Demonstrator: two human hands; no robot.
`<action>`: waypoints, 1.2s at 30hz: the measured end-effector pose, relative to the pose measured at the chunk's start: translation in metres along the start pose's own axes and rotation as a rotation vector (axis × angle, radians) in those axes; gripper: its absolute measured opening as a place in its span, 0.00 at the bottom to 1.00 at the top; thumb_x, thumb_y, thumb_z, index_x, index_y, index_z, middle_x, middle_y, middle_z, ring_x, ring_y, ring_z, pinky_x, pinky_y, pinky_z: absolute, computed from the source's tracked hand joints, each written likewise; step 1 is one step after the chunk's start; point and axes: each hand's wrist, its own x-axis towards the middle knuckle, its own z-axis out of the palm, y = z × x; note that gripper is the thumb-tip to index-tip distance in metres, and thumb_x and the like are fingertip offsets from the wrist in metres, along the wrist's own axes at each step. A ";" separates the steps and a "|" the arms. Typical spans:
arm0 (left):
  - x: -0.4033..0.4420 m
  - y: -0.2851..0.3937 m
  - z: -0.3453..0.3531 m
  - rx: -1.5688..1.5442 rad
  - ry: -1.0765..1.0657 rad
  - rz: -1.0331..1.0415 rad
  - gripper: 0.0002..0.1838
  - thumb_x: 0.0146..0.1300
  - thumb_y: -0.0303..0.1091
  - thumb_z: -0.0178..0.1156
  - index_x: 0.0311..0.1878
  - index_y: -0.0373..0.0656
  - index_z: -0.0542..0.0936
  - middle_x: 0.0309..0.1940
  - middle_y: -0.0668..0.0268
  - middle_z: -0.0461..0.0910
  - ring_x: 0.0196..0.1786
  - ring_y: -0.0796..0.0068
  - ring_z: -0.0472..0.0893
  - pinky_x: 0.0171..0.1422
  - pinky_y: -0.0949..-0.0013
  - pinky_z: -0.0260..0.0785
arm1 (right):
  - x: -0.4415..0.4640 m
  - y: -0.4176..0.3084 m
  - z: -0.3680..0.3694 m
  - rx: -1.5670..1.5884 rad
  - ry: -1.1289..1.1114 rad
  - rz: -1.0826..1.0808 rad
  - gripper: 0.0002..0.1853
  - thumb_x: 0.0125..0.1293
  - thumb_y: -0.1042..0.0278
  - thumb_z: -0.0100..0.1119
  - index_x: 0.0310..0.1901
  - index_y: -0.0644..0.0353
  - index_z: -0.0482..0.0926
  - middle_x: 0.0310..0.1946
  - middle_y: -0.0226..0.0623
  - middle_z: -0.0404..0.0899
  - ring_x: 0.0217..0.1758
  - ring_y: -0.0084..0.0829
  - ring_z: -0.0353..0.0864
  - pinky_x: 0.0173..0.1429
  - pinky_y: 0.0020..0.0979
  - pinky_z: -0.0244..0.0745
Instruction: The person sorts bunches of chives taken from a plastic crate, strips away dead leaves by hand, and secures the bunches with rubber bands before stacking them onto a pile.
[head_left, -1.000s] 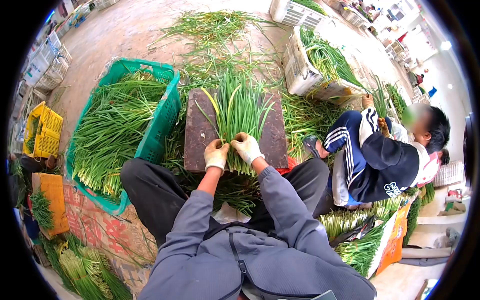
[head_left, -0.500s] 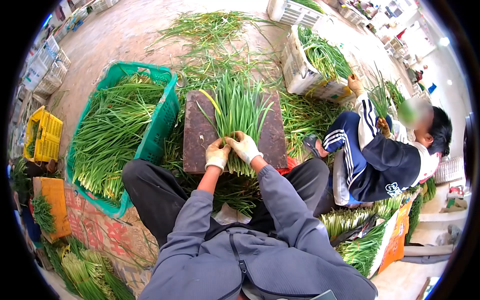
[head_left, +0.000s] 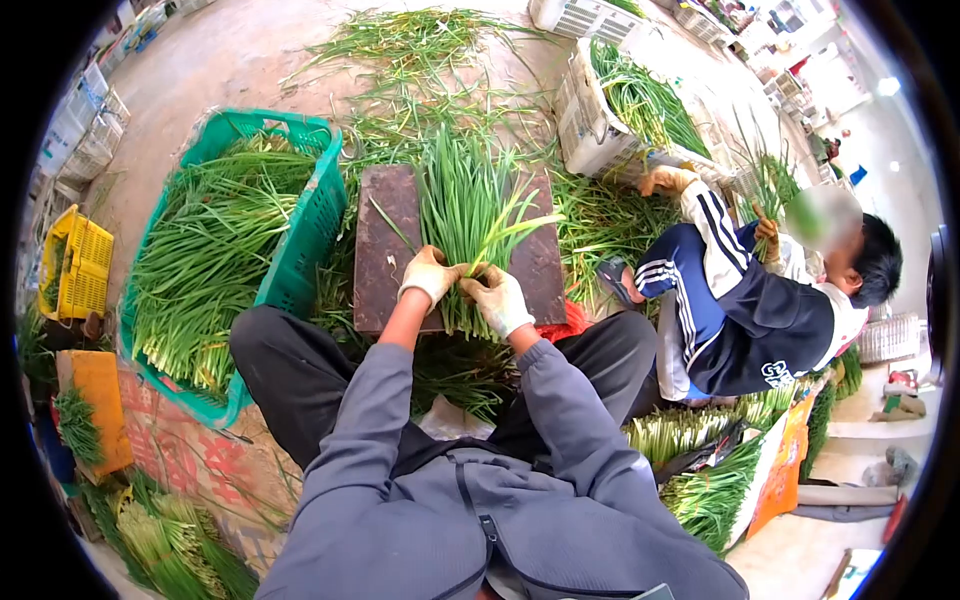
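**Bunch of greens (head_left: 462,205) gripped on the low table (head_left: 384,285)**

The bunch lies in front of you, leaf tips pointing away, stem ends at the table's near edge. Your gloved left hand (head_left: 432,277) and right hand (head_left: 497,299) both grasp it near the stems, fingers close together. Left of the table stands a loaded green crate (head_left: 311,225); farther off, rightward, a white crate (head_left: 588,135); nearer, a seated person (head_left: 770,320).
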 end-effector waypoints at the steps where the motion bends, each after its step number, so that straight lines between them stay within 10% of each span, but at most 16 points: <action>1: 0.003 -0.001 0.002 -0.009 -0.006 -0.004 0.36 0.48 0.52 0.79 0.50 0.33 0.79 0.41 0.52 0.86 0.45 0.56 0.85 0.53 0.60 0.77 | -0.005 0.006 -0.005 0.039 -0.007 -0.033 0.08 0.69 0.77 0.63 0.48 0.66 0.81 0.37 0.29 0.84 0.36 0.20 0.79 0.45 0.24 0.76; 8: -0.004 -0.001 0.002 -0.019 -0.079 -0.033 0.37 0.42 0.45 0.82 0.55 0.38 0.79 0.51 0.47 0.84 0.57 0.50 0.83 0.63 0.58 0.74 | -0.115 -0.050 -0.017 0.047 0.041 -0.279 0.08 0.68 0.83 0.59 0.47 0.68 0.81 0.37 0.35 0.84 0.40 0.25 0.85 0.49 0.28 0.82; 11: -0.002 0.000 0.000 -0.002 -0.065 0.025 0.38 0.43 0.49 0.81 0.55 0.37 0.79 0.51 0.47 0.84 0.57 0.51 0.83 0.63 0.58 0.74 | -0.142 -0.041 -0.014 -0.270 -0.181 -0.336 0.10 0.63 0.80 0.65 0.46 0.62 0.85 0.39 0.35 0.85 0.42 0.25 0.85 0.49 0.28 0.81; 14: 0.018 -0.027 0.012 -0.154 -0.132 0.051 0.41 0.47 0.56 0.78 0.57 0.36 0.79 0.50 0.51 0.85 0.50 0.58 0.85 0.56 0.60 0.77 | -0.130 0.002 -0.016 -0.887 -0.695 -0.186 0.22 0.55 0.66 0.72 0.53 0.58 0.83 0.47 0.46 0.85 0.51 0.45 0.85 0.57 0.38 0.79; 20: -0.018 -0.014 -0.019 -0.580 -0.249 -0.012 0.35 0.63 0.61 0.67 0.59 0.39 0.77 0.40 0.59 0.84 0.29 0.73 0.80 0.34 0.67 0.75 | -0.051 -0.009 0.024 -0.975 0.086 -0.247 0.20 0.60 0.60 0.70 0.50 0.61 0.80 0.42 0.51 0.85 0.46 0.50 0.85 0.51 0.44 0.80; 24: -0.023 -0.022 -0.030 -0.845 -0.122 -0.098 0.29 0.68 0.59 0.63 0.53 0.39 0.77 0.34 0.61 0.82 0.22 0.75 0.74 0.24 0.71 0.67 | -0.021 0.001 0.039 -1.191 0.122 -0.053 0.21 0.60 0.56 0.70 0.47 0.63 0.78 0.42 0.55 0.84 0.47 0.54 0.85 0.51 0.47 0.80; 28: -0.014 -0.054 -0.036 -1.204 0.518 -0.301 0.16 0.71 0.44 0.62 0.34 0.42 0.77 0.16 0.69 0.74 0.13 0.77 0.69 0.15 0.72 0.58 | -0.013 0.019 0.042 -1.189 0.174 -0.095 0.13 0.62 0.62 0.61 0.41 0.63 0.80 0.37 0.56 0.85 0.45 0.55 0.86 0.51 0.47 0.81; 36: -0.033 -0.049 -0.011 -0.807 0.184 -0.373 0.09 0.67 0.35 0.63 0.36 0.39 0.81 0.21 0.66 0.81 0.18 0.74 0.75 0.24 0.67 0.68 | -0.015 0.031 0.032 -0.946 0.274 -0.178 0.09 0.58 0.64 0.63 0.35 0.60 0.81 0.30 0.52 0.83 0.38 0.53 0.84 0.46 0.47 0.79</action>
